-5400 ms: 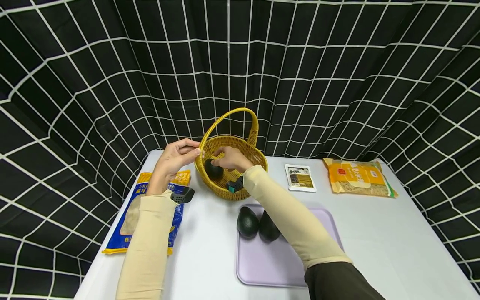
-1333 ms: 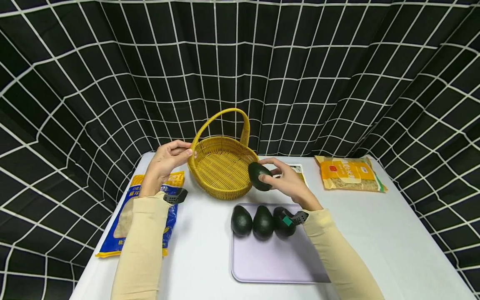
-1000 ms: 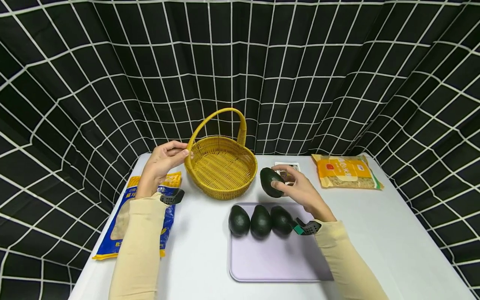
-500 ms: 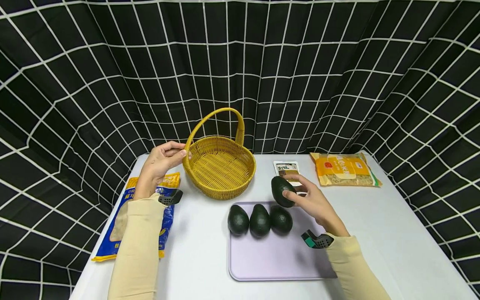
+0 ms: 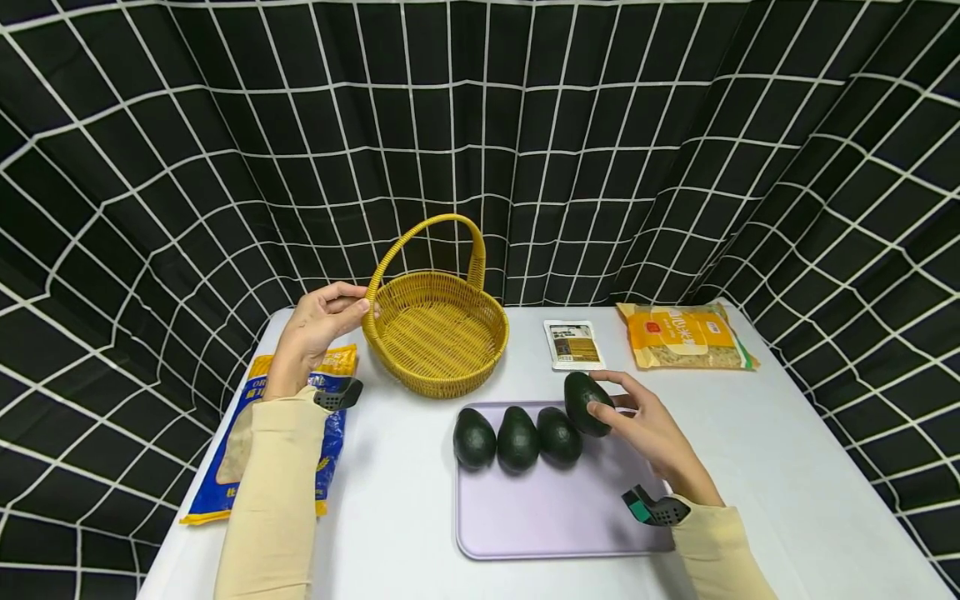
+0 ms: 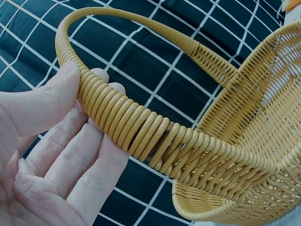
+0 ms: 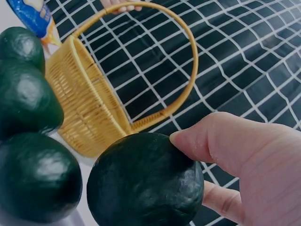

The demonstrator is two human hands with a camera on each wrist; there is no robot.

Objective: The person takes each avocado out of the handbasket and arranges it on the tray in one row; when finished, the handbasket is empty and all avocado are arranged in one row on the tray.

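A yellow woven basket (image 5: pixel 442 383) with an arched handle stands at the back of the table, nothing lying inside it. My left hand (image 5: pixel 318 325) pinches the left side of that handle; in the left wrist view thumb and fingers lie on either side of the wrapped cane (image 6: pixel 117 113). Over the far right part of a lilac tray (image 5: pixel 555 517), my right hand (image 5: pixel 645 421) grips a dark green avocado (image 5: pixel 585 404) between thumb and fingers. Three more avocados (image 5: pixel 517 440) sit in a row along the tray's far edge, just left of the held one.
Under my left forearm lies a blue and yellow bag (image 5: pixel 240 450). Behind the tray there is a small white packet (image 5: pixel 573 345), and an orange bag of grain-like food (image 5: pixel 686 337) lies at the back right. A black gridded curtain (image 5: pixel 480 125) surrounds the table.
The avocado in the basket came out in my right hand, then moved right and nearer to over the tray. A third avocado in the row came into sight. My left hand stayed on the handle.
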